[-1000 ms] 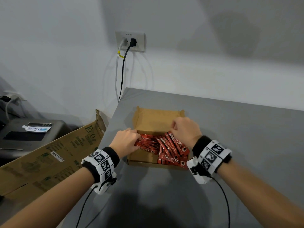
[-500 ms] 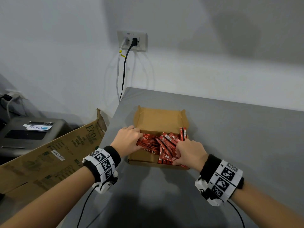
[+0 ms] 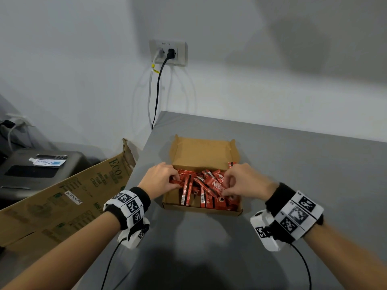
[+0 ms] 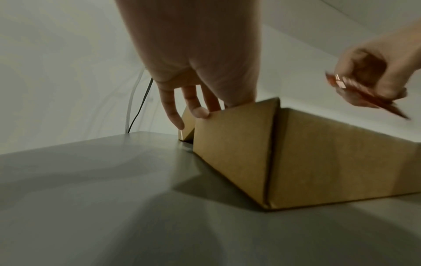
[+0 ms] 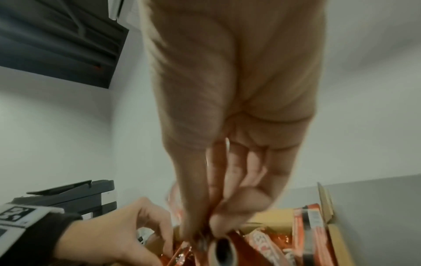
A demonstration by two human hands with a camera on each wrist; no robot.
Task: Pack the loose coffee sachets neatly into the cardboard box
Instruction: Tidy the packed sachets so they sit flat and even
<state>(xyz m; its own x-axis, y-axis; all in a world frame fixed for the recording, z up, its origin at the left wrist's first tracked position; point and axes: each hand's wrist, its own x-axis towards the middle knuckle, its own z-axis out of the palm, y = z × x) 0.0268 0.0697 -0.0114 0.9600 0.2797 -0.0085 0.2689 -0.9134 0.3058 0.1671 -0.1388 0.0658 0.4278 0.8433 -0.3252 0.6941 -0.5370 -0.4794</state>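
A small open cardboard box (image 3: 234,211) sits on the grey table (image 3: 303,164), its lid flap (image 3: 201,151) folded back. Several red coffee sachets (image 3: 206,185) lie jumbled inside it, some crossing each other. My left hand (image 3: 174,181) reaches over the box's left wall (image 4: 230,144) and grips sachets at the left of the pile. My right hand (image 3: 225,186) pinches a few sachets (image 5: 230,250) between thumb and fingers above the right half of the box (image 5: 332,232). From the left wrist, the right hand (image 4: 376,81) holds those sachets (image 4: 364,93) above the rim.
The table's left edge runs just left of the box. Beyond it stand a large printed carton (image 3: 62,197) and a dark printer (image 3: 31,172). A wall socket (image 3: 167,52) with two cables hangs behind the table. Wrist cables trail toward me.
My right hand has shifted from the box's front right corner to above the pile and now pinches a few sachets. The left hand has stayed at the left side.
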